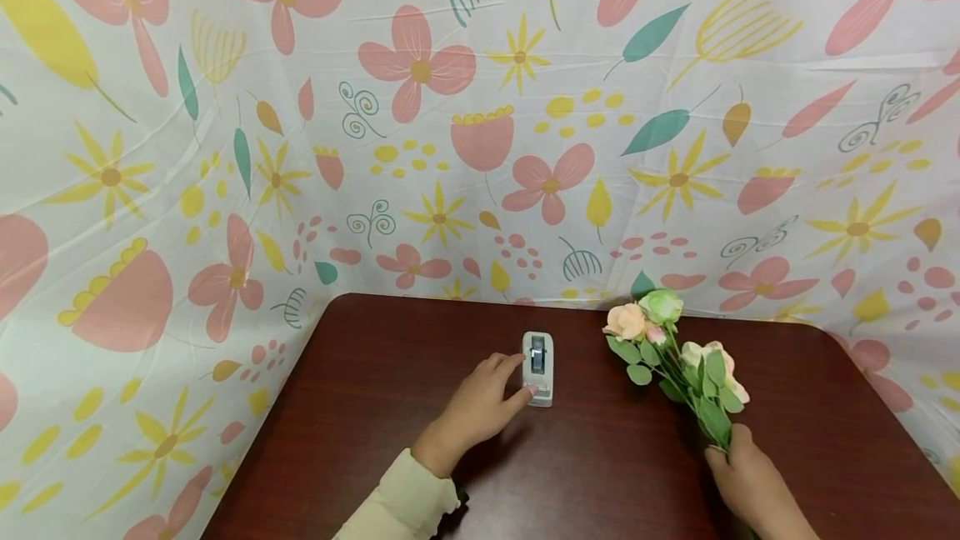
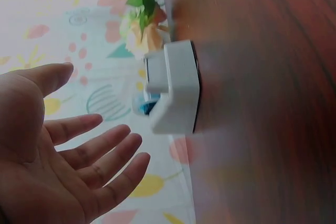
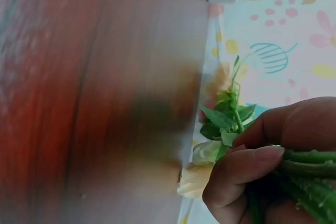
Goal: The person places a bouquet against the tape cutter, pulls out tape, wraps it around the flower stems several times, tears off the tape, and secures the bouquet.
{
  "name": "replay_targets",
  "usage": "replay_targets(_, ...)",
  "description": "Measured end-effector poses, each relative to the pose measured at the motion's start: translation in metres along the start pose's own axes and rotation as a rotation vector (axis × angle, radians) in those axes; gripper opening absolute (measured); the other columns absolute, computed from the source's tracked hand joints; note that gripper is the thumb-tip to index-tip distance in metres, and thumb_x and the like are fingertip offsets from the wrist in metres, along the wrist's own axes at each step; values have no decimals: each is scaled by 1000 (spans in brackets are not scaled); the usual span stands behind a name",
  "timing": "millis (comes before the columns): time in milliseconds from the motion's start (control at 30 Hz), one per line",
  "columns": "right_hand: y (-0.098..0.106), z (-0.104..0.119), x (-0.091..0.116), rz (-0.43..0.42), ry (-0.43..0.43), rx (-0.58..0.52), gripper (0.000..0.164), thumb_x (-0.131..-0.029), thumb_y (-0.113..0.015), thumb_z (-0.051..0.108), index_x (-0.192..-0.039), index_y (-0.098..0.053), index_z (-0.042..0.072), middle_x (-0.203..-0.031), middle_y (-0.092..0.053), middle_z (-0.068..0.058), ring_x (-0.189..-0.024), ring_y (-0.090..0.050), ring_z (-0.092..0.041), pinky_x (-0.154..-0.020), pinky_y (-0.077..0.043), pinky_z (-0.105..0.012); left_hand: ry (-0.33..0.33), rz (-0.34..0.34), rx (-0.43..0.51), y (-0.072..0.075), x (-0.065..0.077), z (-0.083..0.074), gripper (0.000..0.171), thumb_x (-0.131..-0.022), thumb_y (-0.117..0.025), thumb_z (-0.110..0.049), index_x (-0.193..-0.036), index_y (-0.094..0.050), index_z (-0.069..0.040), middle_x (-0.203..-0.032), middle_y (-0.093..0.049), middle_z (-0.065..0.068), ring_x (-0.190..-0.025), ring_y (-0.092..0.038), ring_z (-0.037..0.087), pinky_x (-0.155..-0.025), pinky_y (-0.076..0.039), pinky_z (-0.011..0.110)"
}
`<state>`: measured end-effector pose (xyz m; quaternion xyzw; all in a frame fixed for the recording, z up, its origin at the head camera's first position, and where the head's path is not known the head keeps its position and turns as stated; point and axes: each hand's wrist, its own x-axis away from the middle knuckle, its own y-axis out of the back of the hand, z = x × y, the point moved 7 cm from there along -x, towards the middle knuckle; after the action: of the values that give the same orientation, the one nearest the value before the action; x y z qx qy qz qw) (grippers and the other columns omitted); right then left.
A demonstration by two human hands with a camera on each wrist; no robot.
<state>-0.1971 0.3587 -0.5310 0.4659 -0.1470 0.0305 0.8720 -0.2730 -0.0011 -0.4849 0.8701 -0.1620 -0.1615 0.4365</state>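
Left hand (image 1: 480, 402): reaches in from the lower left, its fingers loosely extended and grasping nothing. In the head view the fingertips meet the left edge of the dispenser and the thumb overlaps its near end. The left wrist view, turned sideways, shows the palm and spread fingers with a gap between them and the dispenser.
Dispenser (image 1: 542, 379): small and white, upright on the table (image 1: 390, 390), a little beyond the middle. The head view looks down on the tape (image 1: 537, 357) in its slot. Only the left wrist view gives its side profile, with a dark strip along the base. The right wrist view catches just one corner.
Right hand (image 1: 750, 473): at the lower right, grasping the flowers. The head view hides most of the grip; the right wrist view shows thumb and fingers curled round a bundle of green stems (image 3: 315, 169).
Flowers (image 1: 711, 386): slant away over the right part of the table, well apart from the dispenser. The head view shows a peach rose (image 1: 624, 322), a green rose (image 1: 661, 307) and paler blooms among leaves. Whether the blooms touch the table is unclear.
Sleeve (image 1: 405, 498): cream, on the left arm, seen only from the head.
Cloth (image 1: 480, 148): white with pink, yellow and teal plant prints, hanging behind the table and along its left.
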Motion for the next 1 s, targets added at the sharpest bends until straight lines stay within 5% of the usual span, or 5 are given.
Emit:
replay_targets(233,0,7,3,1,4,-39,48,-106,-35,24,-127,-27,-17,-96,-59,-21,-79,-51,-26,-70,-43,-40,-30,61,-7,-18,-8,-15,60,-103,-49,-55,-150,-49,-17,-139,-59,3,-119,-61,17,-97,-52,37)
replay_targets(500,2,20,9,-49,42,-46,48,-105,-39,22,-131,-27,-16,-110,-61,-32,-87,-57,-29,-71,-46,-40,-54,88,-18,-31,-13,-31,58,-103,-43,-59,-146,-52,-21,-148,-55,1,-134,-55,20,-108,-48,41)
replay_targets(733,1,36,14,-70,45,-56,48,-105,-40,22,-133,-28,-15,-118,-59,-36,-94,-58,-30,-72,-46,-40,-88,120,39,-41,-13,-44,59,-102,-43,-61,-144,-55,-20,-132,-63,0,-115,-63,13,-94,-53,31)
replay_targets(1000,-1,59,20,-139,108,-71,38,-105,-46,16,-130,-32,-9,-101,-60,-20,-86,-54,-26,-71,-44,-40,-138,171,167,-48,-14,-63,55,-102,-45,-61,-142,-56,-24,-123,-64,-8,-103,-61,-2,-87,-51,21)
